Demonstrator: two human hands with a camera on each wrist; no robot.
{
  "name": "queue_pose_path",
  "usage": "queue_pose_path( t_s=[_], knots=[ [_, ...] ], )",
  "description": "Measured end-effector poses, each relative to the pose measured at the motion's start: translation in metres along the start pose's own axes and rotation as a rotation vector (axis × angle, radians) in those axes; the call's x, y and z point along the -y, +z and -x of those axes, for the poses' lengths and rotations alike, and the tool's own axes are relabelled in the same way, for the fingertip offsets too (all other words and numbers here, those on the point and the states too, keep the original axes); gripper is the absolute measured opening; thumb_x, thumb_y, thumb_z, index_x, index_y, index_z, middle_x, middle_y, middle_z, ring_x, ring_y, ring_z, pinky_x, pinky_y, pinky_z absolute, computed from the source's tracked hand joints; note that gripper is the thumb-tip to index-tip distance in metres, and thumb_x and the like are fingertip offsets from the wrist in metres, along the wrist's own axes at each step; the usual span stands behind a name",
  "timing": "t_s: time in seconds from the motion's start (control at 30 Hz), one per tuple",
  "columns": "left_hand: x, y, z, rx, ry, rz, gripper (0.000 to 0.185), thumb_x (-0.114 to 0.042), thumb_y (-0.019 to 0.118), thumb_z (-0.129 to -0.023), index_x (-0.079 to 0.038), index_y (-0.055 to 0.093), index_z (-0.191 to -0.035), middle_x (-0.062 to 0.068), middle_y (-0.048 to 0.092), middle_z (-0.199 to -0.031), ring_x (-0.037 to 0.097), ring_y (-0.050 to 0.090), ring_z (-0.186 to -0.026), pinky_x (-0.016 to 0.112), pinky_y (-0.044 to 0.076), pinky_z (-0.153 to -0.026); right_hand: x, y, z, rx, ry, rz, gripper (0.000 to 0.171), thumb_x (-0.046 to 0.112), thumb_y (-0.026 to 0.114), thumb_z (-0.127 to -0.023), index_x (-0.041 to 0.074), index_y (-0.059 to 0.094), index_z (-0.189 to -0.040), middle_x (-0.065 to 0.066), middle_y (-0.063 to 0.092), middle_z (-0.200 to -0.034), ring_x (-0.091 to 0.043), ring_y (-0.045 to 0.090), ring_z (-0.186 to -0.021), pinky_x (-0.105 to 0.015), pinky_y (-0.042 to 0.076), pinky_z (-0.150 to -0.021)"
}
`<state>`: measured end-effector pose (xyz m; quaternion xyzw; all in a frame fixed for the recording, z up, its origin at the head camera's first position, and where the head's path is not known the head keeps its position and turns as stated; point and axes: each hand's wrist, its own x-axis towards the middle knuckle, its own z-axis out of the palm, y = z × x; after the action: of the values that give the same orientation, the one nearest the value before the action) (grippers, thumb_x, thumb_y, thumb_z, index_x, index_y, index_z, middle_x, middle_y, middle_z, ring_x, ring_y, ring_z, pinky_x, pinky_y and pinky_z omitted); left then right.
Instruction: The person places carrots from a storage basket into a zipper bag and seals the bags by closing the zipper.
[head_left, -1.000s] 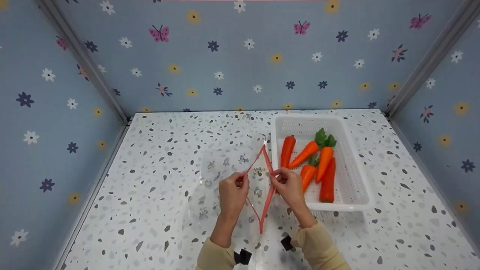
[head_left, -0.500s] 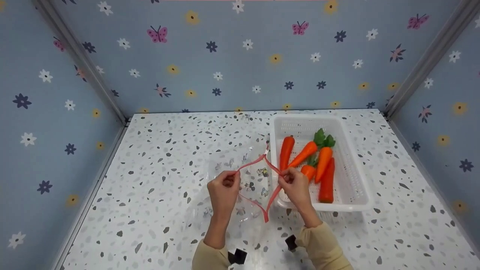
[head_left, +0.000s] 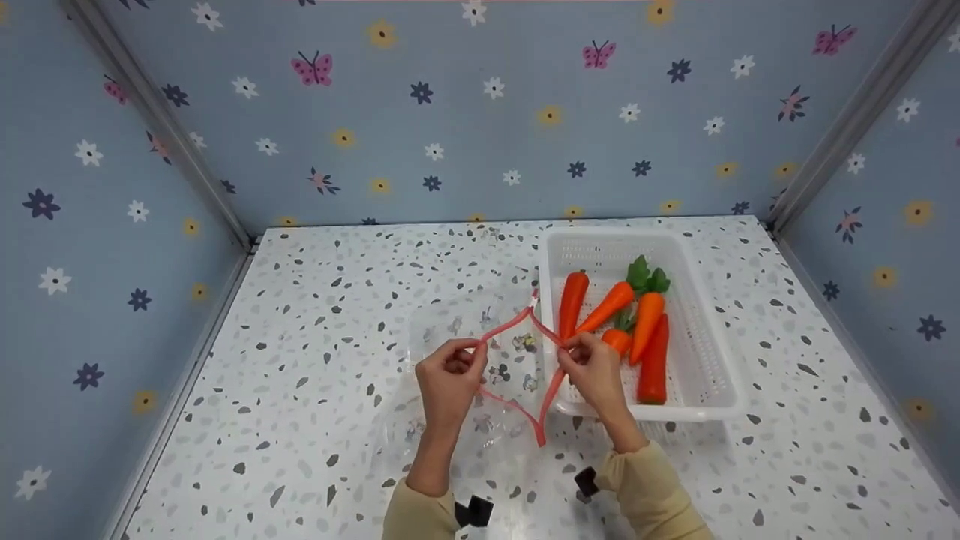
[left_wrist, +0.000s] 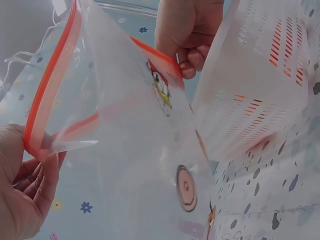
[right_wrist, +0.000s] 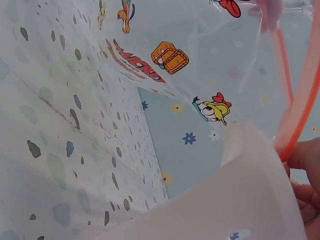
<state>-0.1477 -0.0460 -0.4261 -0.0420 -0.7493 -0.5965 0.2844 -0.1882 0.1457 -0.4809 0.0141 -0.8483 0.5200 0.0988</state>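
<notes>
A clear plastic zipper bag (head_left: 517,360) with printed cartoon figures has a red-orange zip edge that stands spread in a diamond. My left hand (head_left: 450,382) pinches the left side of that edge; in the left wrist view the thumb and fingers (left_wrist: 47,185) clasp the orange strip. On the opposite side my right hand (head_left: 596,375) pinches the edge, beside the rim of a white plastic basket (head_left: 720,352). Inside the basket lie several orange carrots (head_left: 649,326), some with green tops (head_left: 639,274). The right hand partly hides one carrot.
The speckled white tabletop (head_left: 315,330) runs under the bag and basket. Blue flower-patterned panels (head_left: 465,112) enclose it at the back and both sides. The basket's perforated wall (left_wrist: 260,75) stands close to the bag's right side.
My hands have moved apart, the left one leftward and the right one rightward, so the bag's mouth is wider than a second ago. The carrots and basket have stayed put.
</notes>
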Motion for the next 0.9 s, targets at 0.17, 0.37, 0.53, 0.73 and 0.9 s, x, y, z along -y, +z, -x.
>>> queue_pose_path(
  t_s=[0.17, 0.37, 0.53, 0.73, 0.9],
  knots=[
    [-0.003, 0.003, 0.0, 0.001, 0.035, -0.018, 0.003, 0.006, 0.067, -0.073, 0.007, 0.066, -0.076, 0.011, 0.059, -0.058, 0.018, 0.052, -0.047, 0.029, 0.046, -0.042, 0.003, -0.002, 0.0, 0.037, -0.011, -0.044, 0.004, 0.005, 0.062, -0.08, 0.003, 0.061, -0.083, -0.004, 0.052, -0.059, -0.016, 0.047, -0.043, -0.024, 0.045, -0.042],
    [0.012, 0.01, 0.002, -0.014, 0.051, -0.01, 0.003, 0.002, 0.067, -0.075, 0.005, 0.068, -0.076, 0.009, 0.06, -0.058, 0.016, 0.052, -0.045, 0.028, 0.045, -0.041, 0.011, -0.005, -0.002, 0.111, 0.004, -0.081, 0.005, 0.006, 0.061, -0.082, 0.002, 0.06, -0.086, -0.005, 0.052, -0.059, -0.015, 0.046, -0.041, -0.023, 0.044, -0.041],
    [0.032, 0.018, 0.001, -0.025, 0.037, -0.006, 0.007, -0.007, 0.068, -0.077, -0.001, 0.07, -0.076, 0.004, 0.061, -0.059, 0.011, 0.051, -0.046, 0.023, 0.043, -0.042, 0.019, -0.007, -0.004, 0.155, -0.015, -0.076, 0.009, 0.007, 0.061, -0.083, 0.002, 0.058, -0.089, -0.005, 0.052, -0.062, -0.014, 0.047, -0.041, -0.023, 0.044, -0.041],
    [0.033, 0.021, 0.0, -0.026, 0.057, -0.012, 0.01, -0.011, 0.067, -0.079, -0.002, 0.07, -0.076, 0.003, 0.062, -0.061, 0.007, 0.051, -0.047, 0.021, 0.043, -0.042, 0.03, -0.014, -0.009, 0.228, -0.063, -0.039, 0.015, 0.01, 0.062, -0.083, 0.002, 0.055, -0.094, -0.004, 0.053, -0.063, -0.016, 0.049, -0.044, -0.024, 0.046, -0.044],
    [0.032, 0.023, 0.001, -0.022, 0.053, -0.022, 0.01, -0.011, 0.066, -0.079, -0.002, 0.07, -0.077, 0.003, 0.062, -0.062, 0.007, 0.051, -0.049, 0.022, 0.044, -0.043, 0.041, -0.029, -0.018, 0.286, -0.118, 0.012, 0.019, 0.014, 0.061, -0.084, 0.001, 0.054, -0.096, -0.006, 0.056, -0.063, -0.017, 0.051, -0.045, -0.026, 0.047, -0.045]
  ],
)
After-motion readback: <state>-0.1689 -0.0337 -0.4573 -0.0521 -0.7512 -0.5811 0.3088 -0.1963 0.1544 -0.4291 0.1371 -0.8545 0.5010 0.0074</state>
